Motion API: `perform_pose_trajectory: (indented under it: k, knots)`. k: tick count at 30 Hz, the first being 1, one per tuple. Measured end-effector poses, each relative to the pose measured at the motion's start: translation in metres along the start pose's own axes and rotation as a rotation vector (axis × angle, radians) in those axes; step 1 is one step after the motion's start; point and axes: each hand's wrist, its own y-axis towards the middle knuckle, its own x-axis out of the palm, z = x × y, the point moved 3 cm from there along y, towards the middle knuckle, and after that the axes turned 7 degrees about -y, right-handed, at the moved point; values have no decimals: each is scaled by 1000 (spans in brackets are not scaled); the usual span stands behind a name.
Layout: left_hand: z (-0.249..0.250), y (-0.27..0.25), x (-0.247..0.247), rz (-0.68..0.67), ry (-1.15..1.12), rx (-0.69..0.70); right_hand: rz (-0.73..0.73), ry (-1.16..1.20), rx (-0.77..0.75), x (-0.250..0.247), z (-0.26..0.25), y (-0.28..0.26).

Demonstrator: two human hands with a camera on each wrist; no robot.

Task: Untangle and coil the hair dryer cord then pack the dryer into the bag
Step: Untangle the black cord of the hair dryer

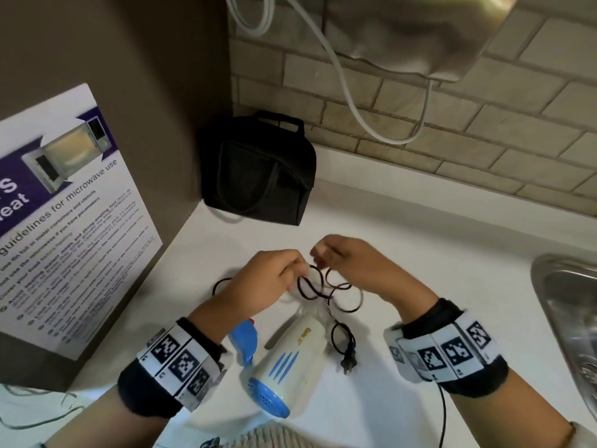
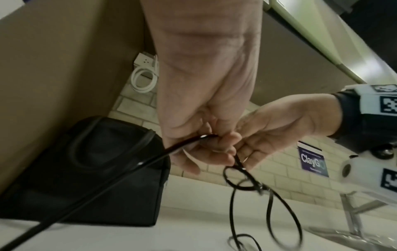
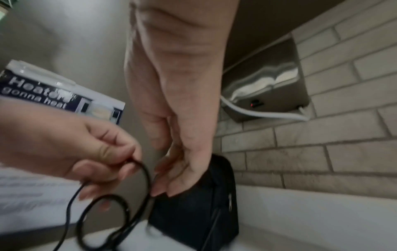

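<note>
Fingers [image 1: 295,270] pinching cord [image 1: 347,294], dryer [image 1: 290,360] lying diagonally

Left hand [image 1: 271,273] raised, fingers curled, pinching cord [image 1: 311,287]; right hand [image 1: 352,260] close beside, fingertips apparently pinching it too.

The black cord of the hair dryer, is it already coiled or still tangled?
Still tangled: the cord lies in loose crossing loops between left hand and right hand.

Both hands [image 2: 214,135] on looped black cord [image 2: 247,180]
</note>
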Motion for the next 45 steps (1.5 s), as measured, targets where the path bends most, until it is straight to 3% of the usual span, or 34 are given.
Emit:
perform_pose_trajectory:
  k: [4,7,15,19,23,28,34,40,45]
  knots:
    - [4,-2,-26,87,-137,10,226,252,-13,-47,1,-16]
    - [4,-5,-42,106,-236,-20,274,291,10,-59,13,-24]
    - [-2,-9,-59,168,-228,-74,215,273,-6,-44,25,-25]
    - [3,-12,-58,99,-199,-54,178,135,-95,-34,21,-21]
    - [6,-13,-52,46,-238,-26,27,1,-161,-8,14,-12]
    - [6,-15,-45,-1,-316,7,-151,141,-221,23,-11,-6]
    - [1,-21,-53,145,-320,-6,-115,277,-223,17,-17,-4]
    - [-8,-20,-57,307,-297,-110,-72,352,-174,2,-5,-8]
    - [-8,-20,-59,323,-292,-119,-61,483,-210,-6,1,-13]
